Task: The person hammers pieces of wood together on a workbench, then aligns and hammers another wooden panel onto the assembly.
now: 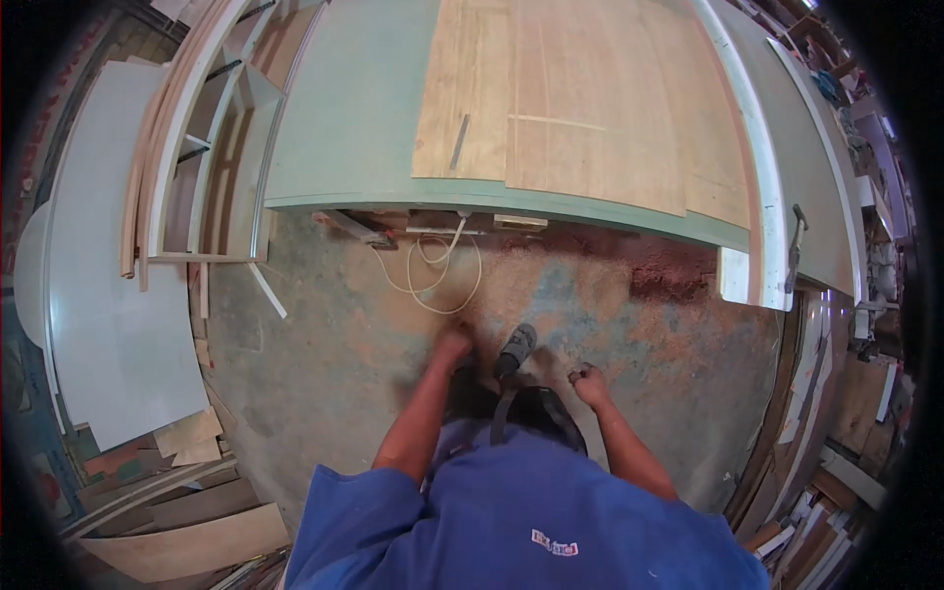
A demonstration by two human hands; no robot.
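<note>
Blue shirt (580, 501), left hand (452, 344) blurred, right fingers (588, 382) curled, grips unclear, dusty floor (678, 413), plywood (600, 88) on green bench (354, 108)

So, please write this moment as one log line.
left hand: blurred, contents unclear | right hand: curled, contents unclear | shoe: between hands | wood panels: on green board

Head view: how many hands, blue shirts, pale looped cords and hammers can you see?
Hands: 2 (left hand, right hand)
Blue shirt: 1
Pale looped cord: 1
Hammer: 1
Total: 5
</note>
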